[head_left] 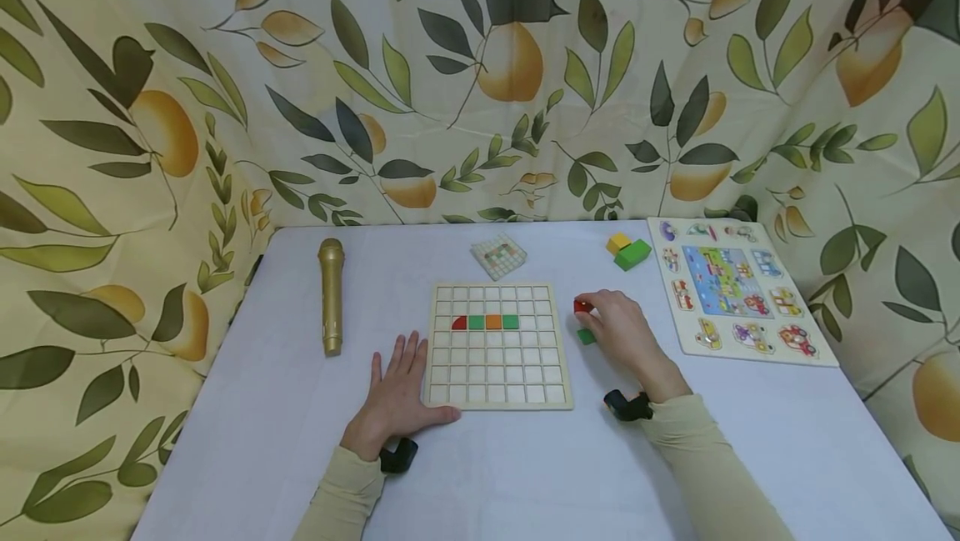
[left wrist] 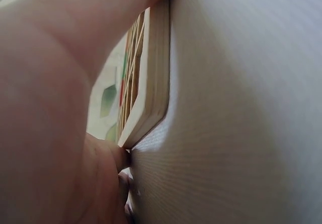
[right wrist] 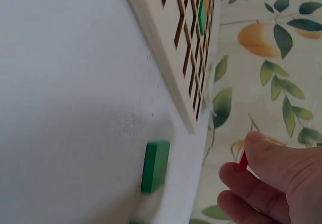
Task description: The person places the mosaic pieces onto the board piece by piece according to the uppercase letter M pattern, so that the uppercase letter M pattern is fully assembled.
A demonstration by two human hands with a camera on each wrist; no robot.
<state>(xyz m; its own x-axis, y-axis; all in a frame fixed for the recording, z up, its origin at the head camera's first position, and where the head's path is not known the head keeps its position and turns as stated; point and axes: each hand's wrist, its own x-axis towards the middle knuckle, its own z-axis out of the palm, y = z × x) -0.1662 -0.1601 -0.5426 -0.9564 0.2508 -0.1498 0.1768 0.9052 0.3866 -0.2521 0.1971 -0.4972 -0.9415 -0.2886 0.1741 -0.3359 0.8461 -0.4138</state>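
A wooden grid board (head_left: 495, 374) lies on the white-covered table. One row of its cells holds a red rounded piece (head_left: 460, 323), a green square (head_left: 476, 323), an orange square (head_left: 493, 322) and another green square. My left hand (head_left: 393, 395) rests at the board's near left corner, fingers straight along the left side and thumb at the front edge. Right of the board, my right hand (head_left: 621, 331) pinches a small red piece (right wrist: 243, 161) between thumb and forefinger, mostly covered by them. A green block (right wrist: 156, 167) lies on the table near that hand.
Behind the board lies a small patterned grid card (head_left: 498, 256). Yellow (head_left: 618, 242) and green (head_left: 633, 254) blocks stand at the back right, beside a picture puzzle board (head_left: 742, 333). A gold microphone-shaped cylinder (head_left: 332, 295) lies at left. A printed curtain (head_left: 450, 107) hangs behind.
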